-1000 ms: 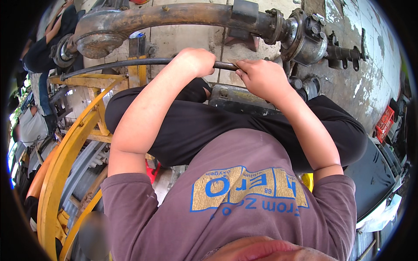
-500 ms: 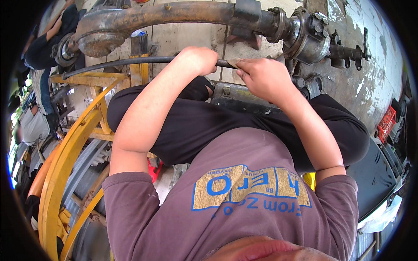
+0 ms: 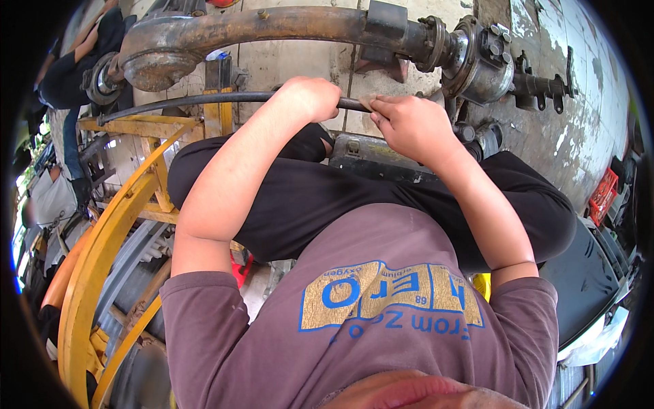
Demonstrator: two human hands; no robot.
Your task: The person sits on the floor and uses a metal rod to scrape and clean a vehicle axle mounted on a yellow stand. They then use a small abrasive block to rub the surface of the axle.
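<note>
A long dark metal rod (image 3: 204, 98) runs crosswise in front of me, its left end above a yellow frame. My left hand (image 3: 315, 99) is closed around it near the middle. A little to the right, my right hand (image 3: 413, 123) is closed on a small tan piece (image 3: 366, 102), perhaps sandpaper, pressed against the rod. The rod's right part is hidden behind my right hand. Beyond it lies a rusty vehicle axle housing (image 3: 286, 24) with a round bulge at the left and a hub at the right.
A yellow metal frame (image 3: 85, 279) curves along my left side. Under my hands sits a dark case (image 3: 375, 151). A red crate (image 3: 603, 195) stands at the far right. Metal parts lie about on the left, and another person's leg (image 3: 71, 140) shows at the far left.
Both hands stay on the rod. The right hand and the tan piece have shifted very slightly; the rod looks a little lower in the picture.
</note>
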